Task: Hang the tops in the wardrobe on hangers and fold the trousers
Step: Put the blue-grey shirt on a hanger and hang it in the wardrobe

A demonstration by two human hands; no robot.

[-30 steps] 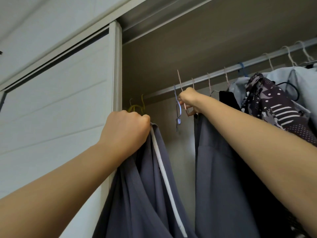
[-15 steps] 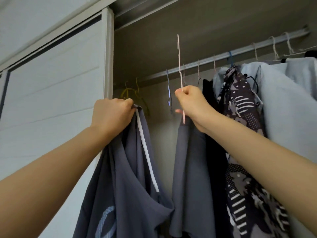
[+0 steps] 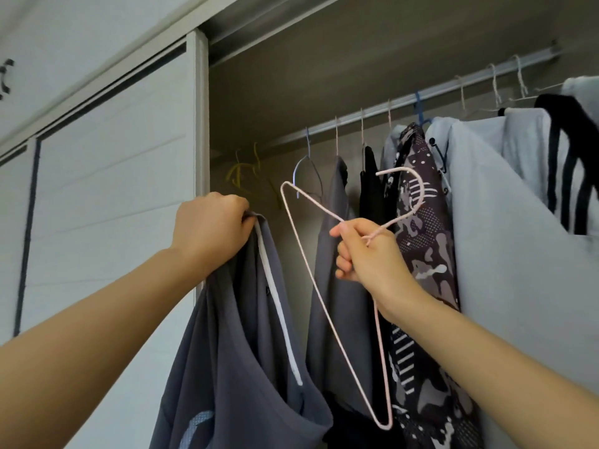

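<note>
Pink hanger (image 3: 421,189) now off rail (image 3: 437,91), right hand (image 3: 366,257) gripping its neck; left hand (image 3: 210,228) clutches grey top (image 3: 240,351) just beside; wardrobe (image 3: 291,59) holds hung clothes (image 3: 518,222).

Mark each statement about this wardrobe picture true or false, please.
1. The right hand holds a pink hanger. True.
2. The pink hanger hangs on the rail. False: it is off the rail, held in the right hand.
3. The left hand grips a grey top. True.
4. The grey top is on the pink hanger. False: the hanger is bare and the top hangs from the left hand alone.
</note>
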